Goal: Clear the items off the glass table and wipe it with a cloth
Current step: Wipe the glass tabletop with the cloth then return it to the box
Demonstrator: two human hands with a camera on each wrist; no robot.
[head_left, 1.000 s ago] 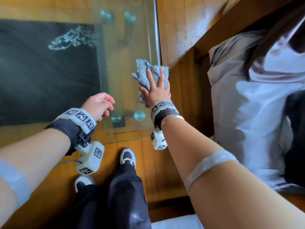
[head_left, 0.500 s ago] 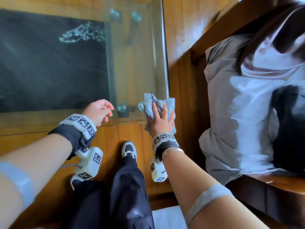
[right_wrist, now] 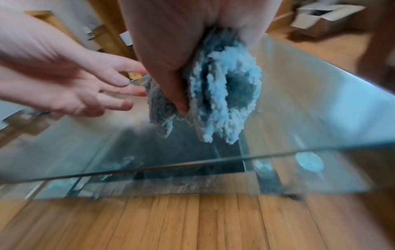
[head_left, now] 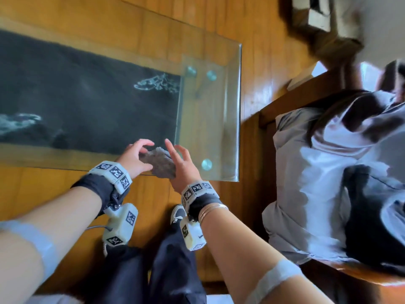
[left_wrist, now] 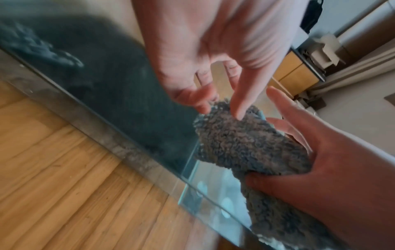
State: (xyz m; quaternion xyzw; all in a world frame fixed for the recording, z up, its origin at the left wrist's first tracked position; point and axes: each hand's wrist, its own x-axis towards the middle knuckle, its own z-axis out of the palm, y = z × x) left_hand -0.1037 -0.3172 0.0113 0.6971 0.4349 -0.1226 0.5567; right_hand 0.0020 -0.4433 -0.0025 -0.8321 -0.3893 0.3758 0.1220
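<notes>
Over the near edge of the glass counter (head_left: 228, 119) the person has both hands up close together with the cloth (head_left: 161, 164) bunched between them. The right hand (head_left: 185, 170) has the cloth: its thumb is curled round the crumpled bundle, pinning it against the palm, while the forefinger sticks out straight; from the right wrist view the cloth (right_wrist: 222, 89) hangs in loose folds above the glass, its lowest tufts just clear of the surface or brushing it, I cannot tell which. The left hand (head_left: 134, 157) reaches in from the other side with its grip loose, fingers spread and half bent, fingertips (left_wrist: 238, 113) at the top of the cloth (left_wrist: 245, 142) without closing round it. Under the glass lies a dark rug (head_left: 87, 102) with a pale pattern, on a wooden floor (head_left: 269, 69). To the person's right a grey cushion (head_left: 306, 183) lies on a wooden seat.
</notes>
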